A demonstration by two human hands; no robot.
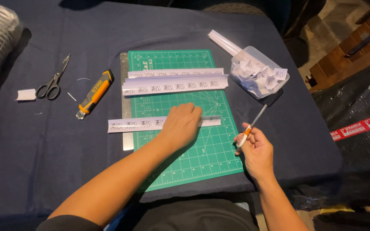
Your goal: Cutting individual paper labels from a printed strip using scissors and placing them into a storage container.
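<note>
Left grip [181,124] flat, fingers spread and pressed down on a printed paper strip [140,124] lying across the green cutting mat [193,158]; right grip [255,149] closed around a slim craft knife [253,124] with an orange collar, blade end angled up and away, just right of the strip's free end. Strip judged very light, limp and thin, apt to slide or curl on the smooth mat, so best pinned flat near the middle rather than pinched. Just left of the left grip, a steel ruler [126,107] along the mat's edge, hard and straight. Beyond the left grip, more printed strips [174,83], some folded lengthwise. Farther left on the dark cloth-covered counter [31,145], an orange-and-black utility knife [94,94] and scissors [53,83]. Beyond the right grip, a clear plastic tub [258,72] of small cut paper squares.
</note>
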